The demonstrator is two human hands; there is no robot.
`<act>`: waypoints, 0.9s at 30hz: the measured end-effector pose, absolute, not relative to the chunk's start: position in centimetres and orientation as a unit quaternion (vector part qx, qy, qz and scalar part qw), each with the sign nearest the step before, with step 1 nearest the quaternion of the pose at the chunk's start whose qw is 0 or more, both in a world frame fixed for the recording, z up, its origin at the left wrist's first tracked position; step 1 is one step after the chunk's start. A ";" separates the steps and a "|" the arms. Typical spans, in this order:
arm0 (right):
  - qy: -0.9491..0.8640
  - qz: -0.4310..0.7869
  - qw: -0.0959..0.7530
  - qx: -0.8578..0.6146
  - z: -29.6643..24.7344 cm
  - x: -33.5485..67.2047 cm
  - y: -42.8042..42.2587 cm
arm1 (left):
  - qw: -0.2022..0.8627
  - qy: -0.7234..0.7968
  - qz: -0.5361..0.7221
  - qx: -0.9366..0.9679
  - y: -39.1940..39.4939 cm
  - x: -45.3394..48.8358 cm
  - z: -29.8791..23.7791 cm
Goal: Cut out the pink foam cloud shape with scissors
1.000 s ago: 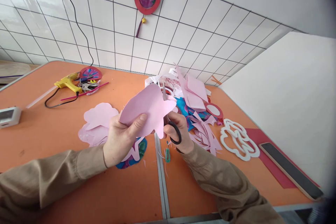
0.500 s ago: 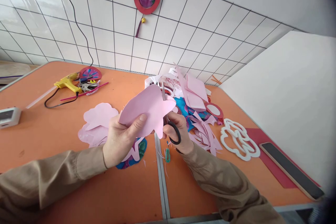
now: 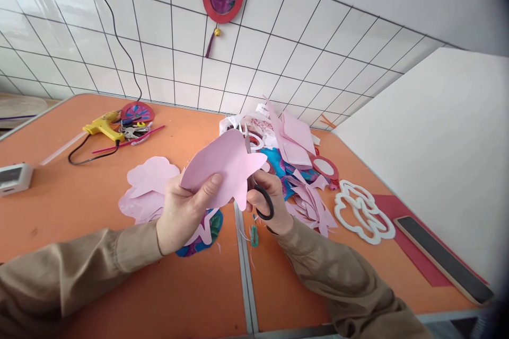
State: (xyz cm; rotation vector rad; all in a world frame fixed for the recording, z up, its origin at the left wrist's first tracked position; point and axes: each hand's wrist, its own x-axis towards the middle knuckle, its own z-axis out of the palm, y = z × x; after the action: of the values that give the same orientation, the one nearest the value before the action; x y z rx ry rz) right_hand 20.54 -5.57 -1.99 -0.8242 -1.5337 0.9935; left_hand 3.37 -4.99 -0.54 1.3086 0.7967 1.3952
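A sheet of pink paper or thin foam is pinched in my left hand, the thumb lying flat on its face. My right hand grips black-handled scissors; their blades rise along the right edge of the pink sheet, partly hidden by it. A narrow pointed strip of the sheet sticks out to the right over the scissors. Beneath my left hand lie cloud-shaped pink cutouts and a blue-purple patterned piece. Pink offcuts lie beyond my right hand.
A yellow glue gun rests at the back left beside a round red-rimmed piece. On the right are white cloud-shaped frames and a dark long bar on red sheets. A metal seam splits the orange table.
The narrow strip cut at the sheet's upper right has separated slightly from the blades. Both hands stay nearly in place, still holding the pink sheet and scissors.
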 end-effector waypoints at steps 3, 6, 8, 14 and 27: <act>-0.644 0.419 0.537 -0.348 -1.9 20.5 -5.6 | 0.517 0.328 0.577 0.540 -5.0 3.4 -0.5; -0.637 0.426 0.541 -0.347 -1.9 20.5 -5.6 | 0.503 0.339 0.587 0.536 -5.0 3.4 -0.4; -0.630 0.429 0.540 -0.357 -2.0 20.5 -5.7 | 0.494 0.349 0.591 0.534 -4.9 3.4 -0.3; -0.588 0.432 0.575 -0.369 -2.6 20.6 -5.5 | 0.478 0.361 0.590 0.541 -4.0 2.9 -0.7; -0.624 0.477 0.317 -0.532 -2.5 21.8 -3.4 | 0.564 0.291 0.473 0.611 1.6 -0.1 1.3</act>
State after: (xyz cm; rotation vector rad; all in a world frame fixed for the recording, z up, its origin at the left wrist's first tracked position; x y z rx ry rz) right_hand 21.82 -3.44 -2.49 -1.3994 -1.6416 1.2547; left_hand -0.06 1.56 1.32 1.4381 0.6840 1.1121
